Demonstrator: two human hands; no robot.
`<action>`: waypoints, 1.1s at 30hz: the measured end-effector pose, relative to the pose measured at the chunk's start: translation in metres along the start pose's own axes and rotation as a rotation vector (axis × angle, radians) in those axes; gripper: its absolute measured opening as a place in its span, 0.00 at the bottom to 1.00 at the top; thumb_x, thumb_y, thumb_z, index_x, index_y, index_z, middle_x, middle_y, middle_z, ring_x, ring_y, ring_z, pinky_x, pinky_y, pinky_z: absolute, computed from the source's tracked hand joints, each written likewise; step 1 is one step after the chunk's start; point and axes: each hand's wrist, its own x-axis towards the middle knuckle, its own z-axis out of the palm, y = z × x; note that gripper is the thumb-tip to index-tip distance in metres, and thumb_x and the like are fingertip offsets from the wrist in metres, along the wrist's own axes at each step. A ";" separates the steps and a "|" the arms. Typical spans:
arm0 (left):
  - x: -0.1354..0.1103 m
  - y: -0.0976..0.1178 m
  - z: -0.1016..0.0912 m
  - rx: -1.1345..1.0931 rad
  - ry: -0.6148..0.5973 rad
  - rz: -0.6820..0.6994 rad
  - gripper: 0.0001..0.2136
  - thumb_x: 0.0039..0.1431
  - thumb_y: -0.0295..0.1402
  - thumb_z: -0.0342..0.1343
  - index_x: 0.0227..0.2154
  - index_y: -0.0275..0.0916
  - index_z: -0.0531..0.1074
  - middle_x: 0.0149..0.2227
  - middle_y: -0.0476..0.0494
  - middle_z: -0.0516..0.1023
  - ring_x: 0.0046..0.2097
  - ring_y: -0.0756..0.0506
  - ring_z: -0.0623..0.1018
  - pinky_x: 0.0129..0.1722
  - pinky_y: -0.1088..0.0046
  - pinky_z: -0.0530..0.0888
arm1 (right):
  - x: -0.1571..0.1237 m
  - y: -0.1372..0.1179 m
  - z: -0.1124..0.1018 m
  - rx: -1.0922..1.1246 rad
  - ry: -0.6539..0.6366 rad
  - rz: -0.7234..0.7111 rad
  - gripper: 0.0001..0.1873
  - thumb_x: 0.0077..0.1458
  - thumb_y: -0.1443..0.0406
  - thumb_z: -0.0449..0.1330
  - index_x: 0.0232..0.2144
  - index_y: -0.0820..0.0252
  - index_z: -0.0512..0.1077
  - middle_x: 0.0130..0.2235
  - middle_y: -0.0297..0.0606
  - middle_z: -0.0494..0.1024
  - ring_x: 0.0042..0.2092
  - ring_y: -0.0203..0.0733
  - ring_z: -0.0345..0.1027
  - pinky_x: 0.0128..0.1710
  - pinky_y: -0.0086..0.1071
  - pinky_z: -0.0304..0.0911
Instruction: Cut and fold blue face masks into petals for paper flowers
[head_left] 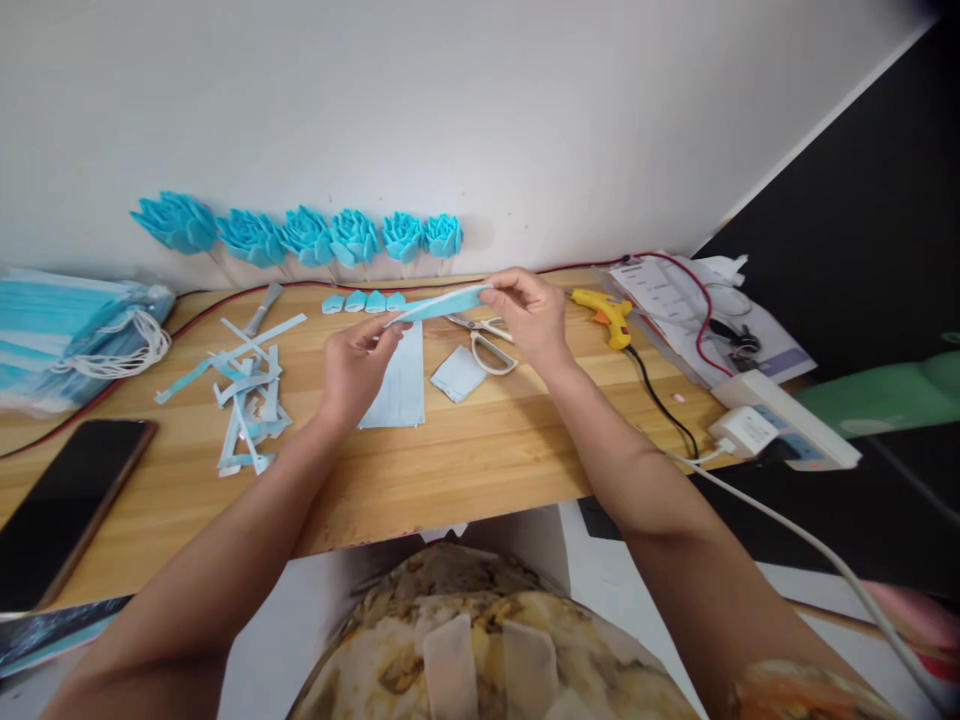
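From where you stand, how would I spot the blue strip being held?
Find the wooden table against the white wall. Over its middle, the left hand and right hand each pinch one end of a narrow blue strip with a whitish upper edge. The cut scraps and flat sheet nearby lie on the table; only this strip is held.

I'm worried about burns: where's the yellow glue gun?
In the head view, the yellow glue gun lies on the table right of the right hand, just left of the papers.

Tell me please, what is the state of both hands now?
Left hand: closed, pinching one end of blue strip.
Right hand: closed, pinching its other end.
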 end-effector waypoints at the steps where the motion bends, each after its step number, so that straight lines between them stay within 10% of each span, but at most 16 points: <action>1: 0.000 0.000 -0.002 0.037 0.031 0.050 0.12 0.61 0.35 0.55 0.40 0.41 0.82 0.40 0.45 0.85 0.39 0.46 0.80 0.41 0.72 0.75 | 0.000 -0.002 -0.001 0.004 -0.009 -0.050 0.06 0.55 0.59 0.66 0.29 0.54 0.77 0.31 0.32 0.79 0.35 0.39 0.71 0.41 0.36 0.68; 12: 0.012 -0.019 -0.014 0.152 0.351 0.677 0.15 0.63 0.25 0.52 0.47 0.42 0.79 0.46 0.44 0.84 0.47 0.43 0.82 0.50 0.64 0.75 | 0.002 -0.007 -0.005 -0.047 -0.131 -0.561 0.05 0.61 0.67 0.62 0.36 0.50 0.77 0.42 0.34 0.82 0.49 0.45 0.76 0.51 0.46 0.70; 20: 0.010 -0.009 -0.009 -0.031 0.160 0.370 0.16 0.61 0.33 0.56 0.18 0.39 0.61 0.22 0.52 0.59 0.28 0.49 0.63 0.31 0.70 0.61 | -0.007 -0.002 0.002 -0.083 -0.056 -0.126 0.08 0.61 0.59 0.59 0.36 0.56 0.73 0.36 0.34 0.80 0.39 0.39 0.74 0.43 0.35 0.67; 33: 0.008 -0.012 -0.002 -0.243 -0.009 0.095 0.18 0.57 0.42 0.58 0.18 0.39 0.64 0.22 0.50 0.61 0.29 0.49 0.61 0.29 0.71 0.58 | -0.003 0.012 0.008 0.125 -0.053 0.111 0.15 0.56 0.52 0.62 0.36 0.57 0.75 0.31 0.33 0.77 0.33 0.37 0.69 0.34 0.31 0.64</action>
